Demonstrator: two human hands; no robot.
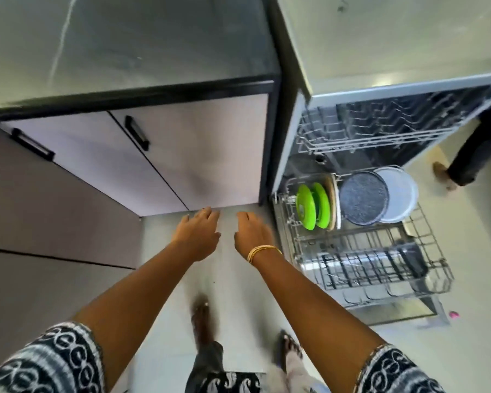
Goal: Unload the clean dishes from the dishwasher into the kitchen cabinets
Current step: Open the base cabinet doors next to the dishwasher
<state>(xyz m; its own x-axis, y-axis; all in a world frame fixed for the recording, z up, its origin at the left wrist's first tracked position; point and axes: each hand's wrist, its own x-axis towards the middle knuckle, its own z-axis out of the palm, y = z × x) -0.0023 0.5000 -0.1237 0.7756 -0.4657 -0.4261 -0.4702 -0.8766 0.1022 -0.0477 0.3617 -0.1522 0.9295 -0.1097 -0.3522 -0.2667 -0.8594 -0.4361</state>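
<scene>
Below the steel countertop (pixel 125 38), both bare hands reach out side by side toward the bottom edge of the pale pink cabinet doors with black handles (pixel 182 154). The left hand (pixel 197 232) and the right hand (pixel 253 232), which wears thin gold bangles (pixel 262 252) at the wrist, have relaxed, nearly straight fingers and hold nothing. To the right, the open dishwasher (pixel 352 89) has its wire lower rack (pixel 380 265) pulled out. Standing upright at the rack's back are two bright green plates (pixel 306 207), a cream plate (pixel 333 202), a speckled dark grey plate (pixel 363 201) and a white plate (pixel 400 198). Another person's foot (pixel 444 175) shows at far right.
</scene>
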